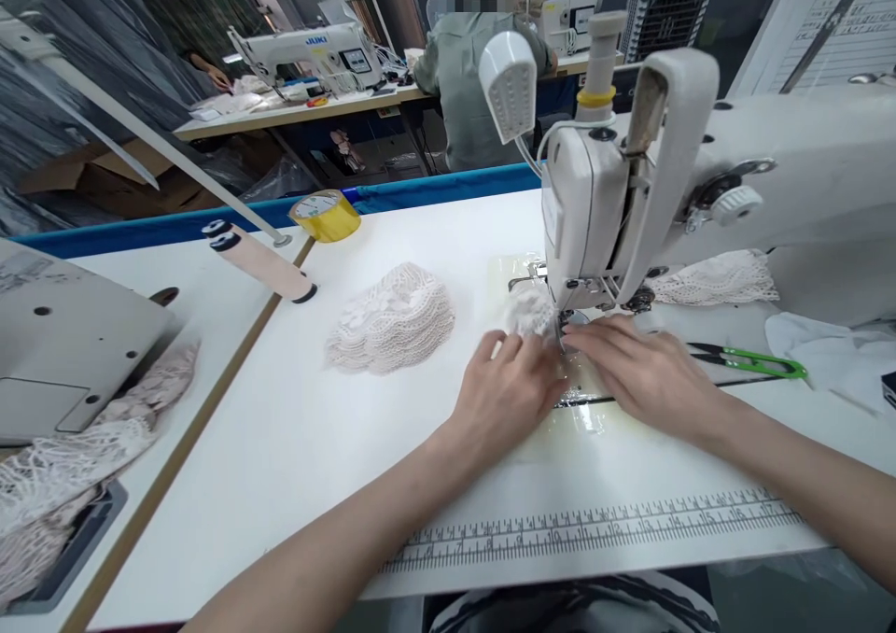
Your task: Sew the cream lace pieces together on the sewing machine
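White table (294,428): both hands flat on lace piece (530,313).

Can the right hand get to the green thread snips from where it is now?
Probably yes. The green thread snips lie flat on the white table just to the right of the right hand, with bare surface between them. That hand is pressing down by the needle, so it would have to lift off first.

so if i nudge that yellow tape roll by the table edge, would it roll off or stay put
The yellow tape roll seems to lie flat on its side, so it would probably slide, not roll. It looks light, and the white table looks smooth, so a push may send it toward the nearby blue edge.
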Demonstrator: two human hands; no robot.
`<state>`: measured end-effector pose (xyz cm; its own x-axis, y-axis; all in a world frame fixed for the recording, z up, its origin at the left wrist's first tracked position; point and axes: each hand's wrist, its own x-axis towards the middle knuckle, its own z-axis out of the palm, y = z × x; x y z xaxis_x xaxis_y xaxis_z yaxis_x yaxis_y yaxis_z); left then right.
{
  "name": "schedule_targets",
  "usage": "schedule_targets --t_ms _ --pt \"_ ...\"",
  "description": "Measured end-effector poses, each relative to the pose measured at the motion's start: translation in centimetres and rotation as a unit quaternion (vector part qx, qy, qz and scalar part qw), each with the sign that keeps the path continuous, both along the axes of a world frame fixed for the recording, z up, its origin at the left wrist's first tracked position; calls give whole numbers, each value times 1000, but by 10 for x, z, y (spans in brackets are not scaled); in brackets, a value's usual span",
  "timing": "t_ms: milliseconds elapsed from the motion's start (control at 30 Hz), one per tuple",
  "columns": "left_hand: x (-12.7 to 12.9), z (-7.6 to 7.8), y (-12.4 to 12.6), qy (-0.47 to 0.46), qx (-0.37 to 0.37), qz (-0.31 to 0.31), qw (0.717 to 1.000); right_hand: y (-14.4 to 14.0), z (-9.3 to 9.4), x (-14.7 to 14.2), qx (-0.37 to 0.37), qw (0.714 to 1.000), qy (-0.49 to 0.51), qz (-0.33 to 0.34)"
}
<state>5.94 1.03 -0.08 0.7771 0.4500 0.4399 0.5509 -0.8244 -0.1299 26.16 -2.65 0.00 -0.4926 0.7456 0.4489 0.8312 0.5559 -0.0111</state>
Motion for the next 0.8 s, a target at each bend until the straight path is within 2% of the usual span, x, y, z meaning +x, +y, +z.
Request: schedule_targets --t_ms 100,133,167,233,300,367,467,633,800 --pt "-6 7 -10 -27 6 -162 986 -4 -3 -4 -77 992 12 96" --pt "-8 8 -11 -49 10 -185 982 -4 -4 -5 -85 988 17 129" --pt "-11 9 -11 -70 12 -168 983 -5 -3 -5 -86 983 27 159" --pt "-14 11 -6 -87 -2 -49 995 -5 -1 -4 -81 975 58 200" --pt "-16 10 1 -51 -35 78 995 -4 4 -1 -83 969 81 217" --pt "-16 8 7 -2 -72 130 989 -2 9 3 -91 967 88 221" --pt "-12 6 9 13 -111 126 986 0 13 8 -102 968 83 213" --pt "-8 5 6 -32 -166 126 978 0 13 13 -103 976 60 185" --pt "-10 4 5 -83 -180 101 975 -6 10 8 -60 987 51 142"
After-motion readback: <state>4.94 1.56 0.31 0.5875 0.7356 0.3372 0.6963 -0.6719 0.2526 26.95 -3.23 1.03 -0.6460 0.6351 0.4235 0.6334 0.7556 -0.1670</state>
